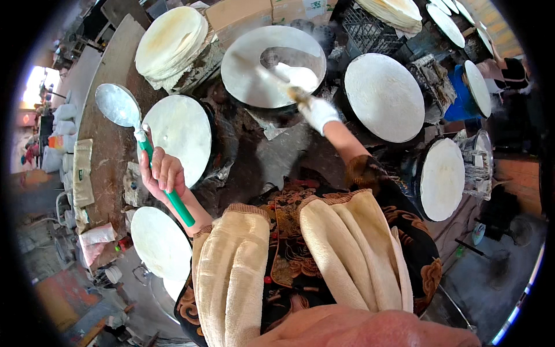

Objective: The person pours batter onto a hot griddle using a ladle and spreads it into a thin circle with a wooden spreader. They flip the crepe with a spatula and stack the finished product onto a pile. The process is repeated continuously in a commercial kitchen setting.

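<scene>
While the left hand (165,170) holds a big spoon (144,147), the right hand (318,113) has a blurry stick (281,84) over a round pan (274,53)

At left of middle, the left fingers wrap around the spoon's green handle. Its silver bowl points to the upper left, with white bits near its neck. Just past that hand, a round white sheet (180,130) covers a dark pan top almost to the edge.

At upper middle, the right hand wears a white glove, closed around the stick's brown end. I cannot tell the shape of the stick's far end. Under it, the round pan has a thin white coat, a gray patch and a thick white blob (299,76) near its right rim.

Dark open room (280,150) lies between the two hands. Another white sheet (384,98) lies right of the glove. Farther off, at upper left, a stack of round sheets (173,43) stands near the round pan's left edge.
</scene>
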Demonstrator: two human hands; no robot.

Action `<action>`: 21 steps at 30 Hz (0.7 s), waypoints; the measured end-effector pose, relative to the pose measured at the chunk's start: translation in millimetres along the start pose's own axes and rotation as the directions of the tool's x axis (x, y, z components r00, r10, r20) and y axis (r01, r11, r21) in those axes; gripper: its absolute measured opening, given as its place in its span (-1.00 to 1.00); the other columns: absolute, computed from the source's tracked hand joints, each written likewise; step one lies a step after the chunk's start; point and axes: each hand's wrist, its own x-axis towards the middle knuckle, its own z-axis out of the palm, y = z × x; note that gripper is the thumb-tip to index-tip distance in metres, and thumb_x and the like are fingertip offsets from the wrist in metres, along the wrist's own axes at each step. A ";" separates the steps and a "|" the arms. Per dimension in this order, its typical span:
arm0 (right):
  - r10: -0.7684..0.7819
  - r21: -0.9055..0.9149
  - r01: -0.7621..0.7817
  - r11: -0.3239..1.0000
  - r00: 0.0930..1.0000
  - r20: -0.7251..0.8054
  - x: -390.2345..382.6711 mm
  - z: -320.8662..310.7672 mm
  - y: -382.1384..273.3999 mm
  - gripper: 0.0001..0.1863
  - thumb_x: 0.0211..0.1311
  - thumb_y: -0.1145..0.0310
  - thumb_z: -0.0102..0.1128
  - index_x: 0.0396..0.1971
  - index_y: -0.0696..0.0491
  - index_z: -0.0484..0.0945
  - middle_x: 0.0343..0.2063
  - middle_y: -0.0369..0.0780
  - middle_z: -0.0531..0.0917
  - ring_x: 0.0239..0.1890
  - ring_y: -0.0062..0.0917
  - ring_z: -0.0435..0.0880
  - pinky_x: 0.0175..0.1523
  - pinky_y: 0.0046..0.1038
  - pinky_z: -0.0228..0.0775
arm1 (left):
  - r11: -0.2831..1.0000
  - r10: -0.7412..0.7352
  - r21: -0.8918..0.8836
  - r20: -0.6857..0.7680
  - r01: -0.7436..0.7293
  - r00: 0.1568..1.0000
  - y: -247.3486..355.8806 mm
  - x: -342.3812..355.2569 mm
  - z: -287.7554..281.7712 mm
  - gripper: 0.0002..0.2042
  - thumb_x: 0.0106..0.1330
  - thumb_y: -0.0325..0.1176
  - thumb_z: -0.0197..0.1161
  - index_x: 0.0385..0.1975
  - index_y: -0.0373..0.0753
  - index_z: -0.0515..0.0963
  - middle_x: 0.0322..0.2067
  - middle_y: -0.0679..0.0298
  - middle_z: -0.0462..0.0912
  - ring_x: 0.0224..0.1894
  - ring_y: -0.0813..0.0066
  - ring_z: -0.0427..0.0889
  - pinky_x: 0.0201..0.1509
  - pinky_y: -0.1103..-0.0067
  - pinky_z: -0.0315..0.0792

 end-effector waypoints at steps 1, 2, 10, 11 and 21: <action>-0.116 0.072 0.115 0.991 0.993 0.011 -12.3 13.6 -0.5 -0.56 0.25 0.07 -0.13 -0.10 0.10 0.49 -0.26 0.07 0.61 -0.18 -0.05 0.59 -0.03 -0.15 0.41 | 1.000 -0.004 0.018 -0.005 0.005 1.000 0.8 -2.7 0.5 -0.53 0.43 -0.42 -0.20 0.29 -0.42 -0.01 -0.69 0.24 0.35 -0.87 0.65 0.31 -0.87 0.74 0.34; -0.070 0.045 0.067 0.997 0.996 0.050 -23.6 22.7 7.3 -0.57 0.26 0.07 -0.13 -0.10 0.09 0.48 -0.27 0.06 0.61 -0.20 -0.06 0.60 -0.05 -0.15 0.42 | 1.000 -0.010 0.025 -0.015 0.011 1.000 0.4 -2.2 1.2 -0.53 0.43 -0.41 -0.20 0.29 -0.42 -0.02 -0.70 0.24 0.35 -0.88 0.64 0.30 -0.88 0.74 0.33; 0.096 -0.043 -0.104 0.994 0.982 -0.163 21.1 -26.9 74.1 -0.61 0.27 0.05 -0.10 -0.14 0.02 0.50 -0.31 0.01 0.63 -0.22 -0.06 0.60 -0.09 -0.09 0.41 | 0.998 -0.055 0.023 -0.024 0.056 0.998 -8.6 10.8 -6.8 -0.52 0.43 -0.41 -0.20 0.30 -0.41 -0.03 -0.71 0.26 0.32 -0.88 0.66 0.30 -0.88 0.75 0.33; 0.082 -0.015 -0.085 0.996 0.988 -0.131 25.3 -33.5 63.3 -0.61 0.27 0.05 -0.10 -0.17 0.04 0.52 -0.31 0.02 0.63 -0.21 -0.05 0.59 -0.08 -0.10 0.41 | 0.997 -0.071 0.003 -0.024 0.071 0.997 -11.1 13.0 -9.1 -0.52 0.42 -0.41 -0.20 0.31 -0.39 -0.04 -0.70 0.25 0.33 -0.88 0.65 0.30 -0.87 0.75 0.33; 0.174 -0.037 -0.186 0.982 0.959 -0.223 15.4 -20.4 85.6 -0.64 0.27 0.09 -0.09 -0.19 0.07 0.49 -0.35 0.02 0.63 -0.24 -0.06 0.60 -0.11 -0.09 0.41 | 0.994 -0.112 -0.024 -0.075 0.110 0.991 -24.4 22.6 -11.5 -0.51 0.42 -0.41 -0.19 0.31 -0.39 -0.04 -0.72 0.26 0.32 -0.89 0.65 0.29 -0.89 0.74 0.31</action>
